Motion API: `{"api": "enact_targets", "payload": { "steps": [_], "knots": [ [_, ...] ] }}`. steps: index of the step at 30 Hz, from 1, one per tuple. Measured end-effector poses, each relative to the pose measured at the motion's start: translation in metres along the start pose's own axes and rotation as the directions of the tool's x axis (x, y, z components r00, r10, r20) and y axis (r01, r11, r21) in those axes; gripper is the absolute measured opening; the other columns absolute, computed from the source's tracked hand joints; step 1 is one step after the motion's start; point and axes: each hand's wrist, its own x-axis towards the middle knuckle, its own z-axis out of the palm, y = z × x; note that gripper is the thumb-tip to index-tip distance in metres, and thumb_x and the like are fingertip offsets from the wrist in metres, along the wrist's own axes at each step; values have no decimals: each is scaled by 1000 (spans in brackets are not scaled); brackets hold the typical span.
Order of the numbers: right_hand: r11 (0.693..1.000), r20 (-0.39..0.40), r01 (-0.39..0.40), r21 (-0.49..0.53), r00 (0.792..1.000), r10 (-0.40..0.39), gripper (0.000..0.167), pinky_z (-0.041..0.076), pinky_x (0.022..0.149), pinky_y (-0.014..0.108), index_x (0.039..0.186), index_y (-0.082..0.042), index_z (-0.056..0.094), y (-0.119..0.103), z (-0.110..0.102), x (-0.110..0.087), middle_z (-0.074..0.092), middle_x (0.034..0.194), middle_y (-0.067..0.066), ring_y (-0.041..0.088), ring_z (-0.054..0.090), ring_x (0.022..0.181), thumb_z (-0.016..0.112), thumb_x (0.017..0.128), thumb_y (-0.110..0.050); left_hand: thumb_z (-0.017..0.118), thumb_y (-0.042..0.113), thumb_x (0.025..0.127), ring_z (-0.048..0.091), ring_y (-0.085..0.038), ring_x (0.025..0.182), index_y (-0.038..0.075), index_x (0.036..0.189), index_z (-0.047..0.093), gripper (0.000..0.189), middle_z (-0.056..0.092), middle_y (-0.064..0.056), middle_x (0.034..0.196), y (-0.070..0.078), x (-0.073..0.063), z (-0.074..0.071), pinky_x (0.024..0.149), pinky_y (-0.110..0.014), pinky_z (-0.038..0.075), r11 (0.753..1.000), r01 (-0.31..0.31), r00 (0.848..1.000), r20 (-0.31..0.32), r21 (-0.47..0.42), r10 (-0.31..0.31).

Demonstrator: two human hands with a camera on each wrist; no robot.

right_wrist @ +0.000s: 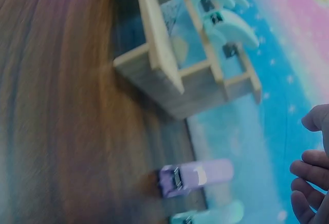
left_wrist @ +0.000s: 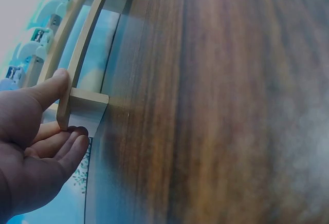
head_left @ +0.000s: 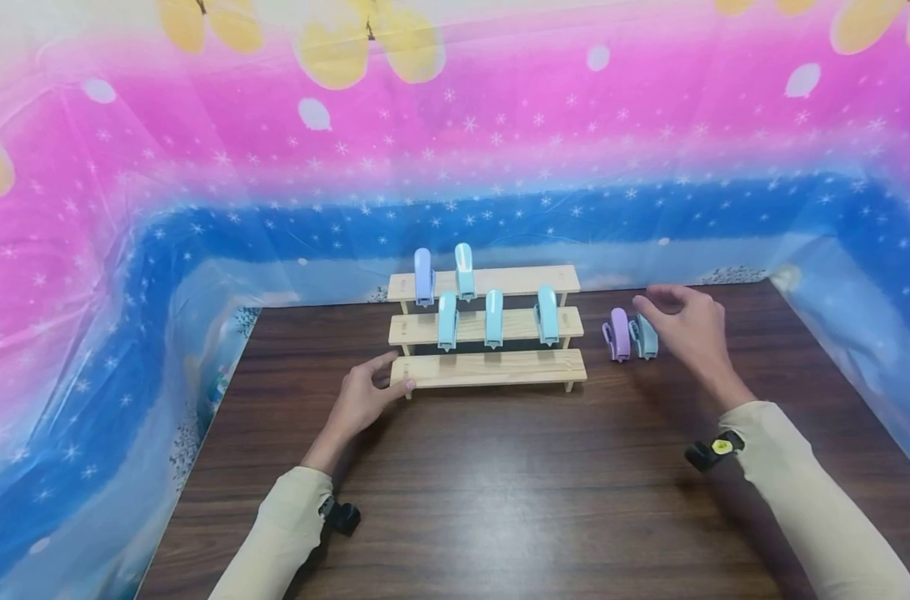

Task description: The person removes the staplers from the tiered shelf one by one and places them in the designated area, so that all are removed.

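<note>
Head view: left hand (head_left: 363, 395) grips the wooden rack (head_left: 492, 368) at its eight o'clock. At three o'clock, the released right hand (head_left: 692, 332) is near a teal stapler (head_left: 646, 340).

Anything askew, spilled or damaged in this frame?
Nothing looks spilled or damaged. Only the purple stapler and a teal stapler stand out, sitting on the table while five others stand on the wooden rack.

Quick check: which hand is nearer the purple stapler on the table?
Right. The right hand is just right of the purple stapler, by the teal stapler; the left hand is farther off, holding the wooden rack at its bottom shelf's left end.
</note>
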Motion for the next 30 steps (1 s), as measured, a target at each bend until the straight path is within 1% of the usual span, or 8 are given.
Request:
{"api": "enact_targets", "payload": {
  "steps": [6,10,14,17,19,21,26,30],
  "knots": [
    [996,-3,76,39,997,-75,61,48,101,53,124,-6,73,-30,4,3,73,121,17,36,62,123,70,91,-57,79,30,92,66,-34,121,3,148,53,67,58,-22,144,0,1,0,95,-45,58,1000,-1,1000,-4,-1,1],
    [988,-4,125,85,992,-125,57,48,99,51,123,-6,74,-47,9,5,73,119,17,35,65,116,73,91,-53,79,29,92,66,-34,120,3,148,53,67,58,-22,143,-1,1,0,95,-45,58,1000,-1,1000,-6,-7,1],
    [980,2,167,107,986,-168,55,55,86,38,123,-7,74,-61,16,7,73,119,17,32,72,100,73,91,-52,79,29,92,66,-34,120,2,147,53,67,59,-22,142,-2,1,1,95,-44,59,1000,-5,1000,-7,-11,5],
    [974,-1,198,110,980,-199,52,55,69,21,123,-9,75,-70,21,8,74,118,15,29,74,87,73,92,-51,79,30,92,66,-34,120,3,148,53,67,59,-22,143,-2,1,1,94,-44,59,1000,-8,1000,-2,-14,8],
    [968,-2,222,119,975,-223,50,54,63,17,123,-9,75,-76,26,9,74,118,14,28,74,84,74,92,-48,79,30,93,66,-34,120,3,148,53,66,58,-22,143,-2,1,1,94,-44,59,1000,-7,1000,0,-15,7],
    [960,3,245,132,969,-248,48,56,64,21,123,-9,75,-83,30,10,74,119,13,27,74,85,75,92,-46,79,30,93,66,-34,120,3,148,53,66,58,-22,144,-2,1,1,94,-45,59,1000,-8,1000,0,-12,8],
    [939,14,311,146,949,-316,46,62,73,44,124,-10,75,-99,44,12,73,122,13,33,73,95,76,92,-43,79,29,93,65,-35,121,2,148,53,66,57,-22,145,-1,0,1,95,-45,59,1000,-6,1000,-4,-8,6],
    [925,24,356,136,932,-362,47,60,78,48,125,-9,74,-111,55,14,72,123,13,34,70,100,76,92,-41,79,29,93,65,-35,122,3,148,53,67,56,-22,146,-1,0,0,95,-45,58,1000,-2,1000,-4,-7,2]
  ]
}}
